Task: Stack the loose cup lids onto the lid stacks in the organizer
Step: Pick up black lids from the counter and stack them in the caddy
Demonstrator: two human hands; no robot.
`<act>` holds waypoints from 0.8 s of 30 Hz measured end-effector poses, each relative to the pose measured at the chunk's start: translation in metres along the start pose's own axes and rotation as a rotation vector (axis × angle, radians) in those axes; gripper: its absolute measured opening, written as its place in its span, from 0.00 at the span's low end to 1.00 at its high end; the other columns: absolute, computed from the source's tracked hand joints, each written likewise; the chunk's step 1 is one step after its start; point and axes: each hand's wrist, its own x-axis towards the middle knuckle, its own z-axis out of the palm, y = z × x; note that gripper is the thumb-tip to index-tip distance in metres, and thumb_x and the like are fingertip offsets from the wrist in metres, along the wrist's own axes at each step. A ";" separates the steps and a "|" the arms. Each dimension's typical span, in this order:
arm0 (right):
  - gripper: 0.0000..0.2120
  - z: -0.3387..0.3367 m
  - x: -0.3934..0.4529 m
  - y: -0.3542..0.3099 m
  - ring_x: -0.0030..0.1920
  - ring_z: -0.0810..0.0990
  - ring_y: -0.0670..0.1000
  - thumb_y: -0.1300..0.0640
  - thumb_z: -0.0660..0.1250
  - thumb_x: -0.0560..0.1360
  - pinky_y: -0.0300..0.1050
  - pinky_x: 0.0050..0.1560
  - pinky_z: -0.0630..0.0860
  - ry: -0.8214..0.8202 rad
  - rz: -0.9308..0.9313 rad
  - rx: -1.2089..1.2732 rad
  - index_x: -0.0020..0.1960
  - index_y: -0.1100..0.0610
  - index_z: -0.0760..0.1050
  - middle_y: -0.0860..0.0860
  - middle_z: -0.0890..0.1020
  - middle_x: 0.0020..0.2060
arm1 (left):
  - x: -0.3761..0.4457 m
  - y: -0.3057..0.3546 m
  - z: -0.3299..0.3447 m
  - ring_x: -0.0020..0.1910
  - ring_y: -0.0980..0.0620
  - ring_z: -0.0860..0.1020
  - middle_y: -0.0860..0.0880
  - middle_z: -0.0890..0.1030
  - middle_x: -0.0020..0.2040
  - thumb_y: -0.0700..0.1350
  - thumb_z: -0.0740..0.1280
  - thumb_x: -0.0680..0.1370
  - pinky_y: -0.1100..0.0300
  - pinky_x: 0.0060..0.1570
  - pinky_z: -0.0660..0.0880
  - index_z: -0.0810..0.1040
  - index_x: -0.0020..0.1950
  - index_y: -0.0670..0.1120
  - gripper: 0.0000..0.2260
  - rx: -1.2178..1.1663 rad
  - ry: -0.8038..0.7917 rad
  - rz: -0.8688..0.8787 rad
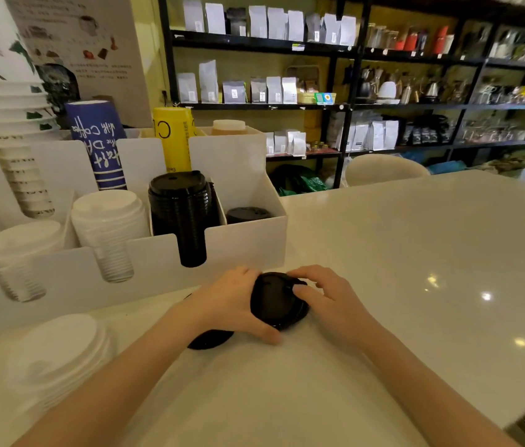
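Note:
A small pile of loose black lids point(274, 301) lies on the white counter in front of the organizer point(245, 246). My left hand point(232, 304) grips its left side and my right hand point(325, 298) presses on its right side and top. Another black lid point(209, 340) lies flat under my left wrist. A pile of loose white lids point(58, 356) sits at the near left. In the organizer stand two white lid stacks point(109, 227) point(19, 250), a tall black lid stack point(180, 208) and a low black lid stack point(248, 214) in the rightmost compartment.
Paper cup stacks, white point(6, 101), blue point(99, 143) and yellow point(174, 137), stand in the organizer's back compartments. The white counter point(416, 269) stretches to the right. A chair back point(384, 169) and dark shelves of bags point(254, 75) lie beyond it.

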 end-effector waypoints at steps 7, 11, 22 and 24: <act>0.12 0.001 -0.002 -0.004 0.52 0.68 0.31 0.56 0.64 0.70 0.19 0.48 0.59 0.053 -0.021 0.036 0.47 0.39 0.74 0.31 0.74 0.45 | 0.002 -0.002 -0.002 0.50 0.53 0.68 0.51 0.69 0.52 0.64 0.73 0.56 0.56 0.51 0.72 0.67 0.61 0.50 0.38 -0.027 0.054 0.063; 0.12 -0.001 0.003 -0.009 0.51 0.70 0.36 0.57 0.62 0.72 0.18 0.46 0.59 0.091 -0.037 0.028 0.49 0.40 0.74 0.33 0.75 0.46 | 0.004 -0.004 -0.013 0.51 0.54 0.68 0.51 0.70 0.53 0.65 0.72 0.56 0.60 0.48 0.70 0.68 0.61 0.51 0.38 -0.041 0.130 0.085; 0.12 -0.025 0.044 -0.065 0.51 0.77 0.44 0.58 0.62 0.74 0.30 0.47 0.72 0.121 -0.158 0.188 0.56 0.52 0.76 0.47 0.80 0.49 | -0.020 -0.003 -0.072 0.47 0.67 0.71 0.64 0.72 0.47 0.67 0.71 0.56 0.74 0.42 0.70 0.70 0.62 0.52 0.38 -0.201 0.512 0.237; 0.12 -0.028 0.056 -0.076 0.51 0.77 0.43 0.58 0.61 0.74 0.28 0.46 0.73 0.110 -0.203 0.220 0.55 0.50 0.77 0.47 0.81 0.49 | -0.024 -0.007 -0.084 0.47 0.70 0.70 0.67 0.70 0.47 0.65 0.72 0.56 0.78 0.43 0.68 0.71 0.62 0.52 0.38 -0.242 0.602 0.259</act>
